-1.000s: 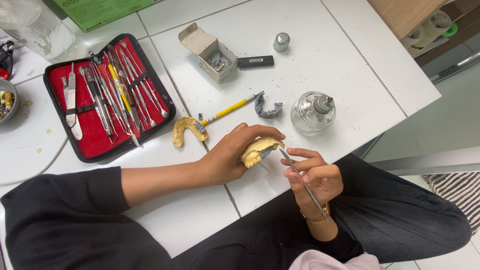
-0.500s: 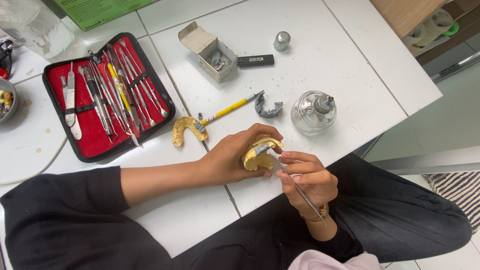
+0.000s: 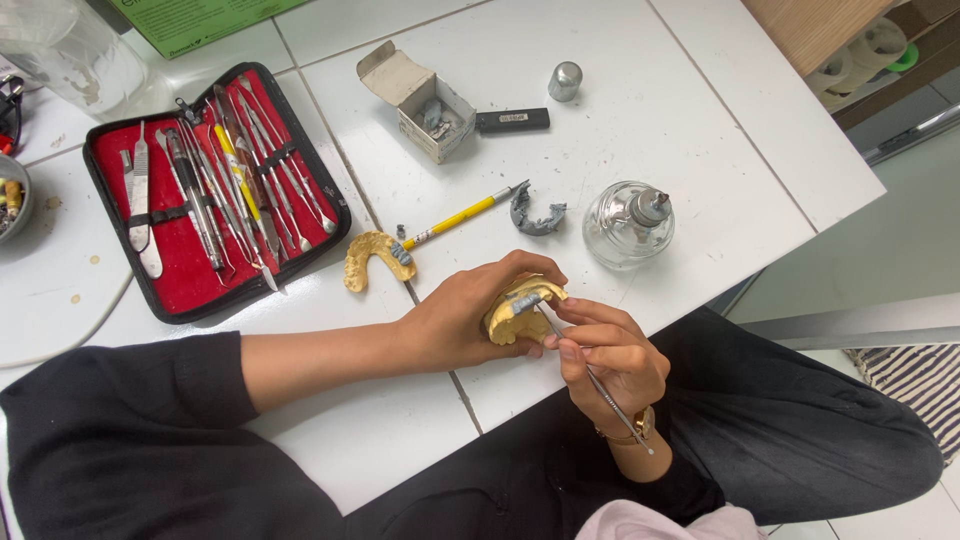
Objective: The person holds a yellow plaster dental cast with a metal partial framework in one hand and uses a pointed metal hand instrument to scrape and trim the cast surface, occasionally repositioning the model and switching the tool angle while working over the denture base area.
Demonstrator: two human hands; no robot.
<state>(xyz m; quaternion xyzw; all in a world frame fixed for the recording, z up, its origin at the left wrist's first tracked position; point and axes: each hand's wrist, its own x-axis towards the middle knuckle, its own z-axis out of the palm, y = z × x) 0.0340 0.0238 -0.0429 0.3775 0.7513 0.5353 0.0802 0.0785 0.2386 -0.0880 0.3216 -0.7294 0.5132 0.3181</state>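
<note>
While gripped, cast [image 3: 512, 322] fills left fingers [image 3: 520, 266].

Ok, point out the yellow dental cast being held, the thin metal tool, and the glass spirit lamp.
yellow dental cast [image 3: 508, 322], head view, its side below the grey part.
thin metal tool [image 3: 612, 400], head view, mid-shaft.
glass spirit lamp [image 3: 615, 238], head view, glass body.

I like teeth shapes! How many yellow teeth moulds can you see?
2: one yellow mould held in the left hand, another yellow mould lying on the table beside the red tool case.
</note>
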